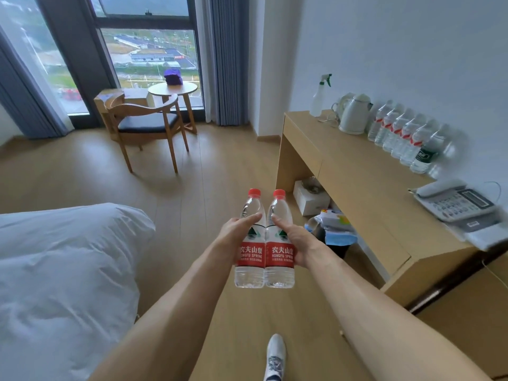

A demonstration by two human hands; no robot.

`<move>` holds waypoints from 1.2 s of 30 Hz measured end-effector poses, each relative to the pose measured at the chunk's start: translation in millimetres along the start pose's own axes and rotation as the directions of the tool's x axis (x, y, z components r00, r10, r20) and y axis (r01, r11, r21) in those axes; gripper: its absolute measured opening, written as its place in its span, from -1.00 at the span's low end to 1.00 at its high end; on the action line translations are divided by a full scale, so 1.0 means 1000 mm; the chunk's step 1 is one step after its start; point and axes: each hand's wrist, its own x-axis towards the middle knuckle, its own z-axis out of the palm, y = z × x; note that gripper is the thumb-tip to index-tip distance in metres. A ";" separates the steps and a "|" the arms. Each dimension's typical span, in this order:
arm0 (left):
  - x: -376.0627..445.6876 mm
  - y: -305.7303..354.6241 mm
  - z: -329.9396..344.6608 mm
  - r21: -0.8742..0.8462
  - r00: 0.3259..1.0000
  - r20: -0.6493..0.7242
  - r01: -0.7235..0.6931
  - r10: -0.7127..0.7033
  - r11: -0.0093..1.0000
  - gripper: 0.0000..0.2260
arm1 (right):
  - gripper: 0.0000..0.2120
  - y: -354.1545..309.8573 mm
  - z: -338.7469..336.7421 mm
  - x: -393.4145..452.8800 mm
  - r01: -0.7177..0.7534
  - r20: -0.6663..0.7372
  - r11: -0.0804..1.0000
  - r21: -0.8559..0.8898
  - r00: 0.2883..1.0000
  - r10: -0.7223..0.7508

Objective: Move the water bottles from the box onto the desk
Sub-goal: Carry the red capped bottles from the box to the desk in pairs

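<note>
Desk [357, 171] against white wall [412, 50]

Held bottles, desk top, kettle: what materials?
Two held bottles: clear glossy plastic, see-through walls, red caps, printed labels. Desk: light wood-grain, matte, probably laminate board. Kettle: cream, smooth soft sheen, likely plastic shell.

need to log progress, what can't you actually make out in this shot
Head view only:
- The box: not in the frame.
- Row of bottles on the desk: the right end is blurred, so no sure count.
- Left hand and right hand: the fingers lie behind the two held bottles.
- Phone: keys smeared, unreadable.
- Bin under the desk: contents unclear.
</note>
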 end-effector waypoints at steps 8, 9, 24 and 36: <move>0.108 0.079 0.012 0.054 0.990 -0.136 -0.027 0.034 0.998 -0.48 | -0.45 -0.092 -0.011 0.112 -0.008 0.085 1.000 0.013 0.996 0.007; 0.120 0.090 0.015 0.064 0.989 -0.142 -0.026 0.035 0.998 -0.48 | -0.45 -0.106 -0.013 0.123 -0.008 0.094 1.000 0.011 0.996 0.007; 0.280 0.207 0.046 0.077 0.989 -0.131 -0.052 0.062 0.996 -0.49 | -0.42 -0.241 -0.043 0.262 0.118 0.077 0.991 -0.060 0.991 -0.113; 0.473 0.322 0.072 0.127 0.993 0.113 -0.042 0.028 0.991 -0.49 | -0.53 -0.349 -0.074 0.397 0.181 -0.127 0.984 0.007 0.976 -0.178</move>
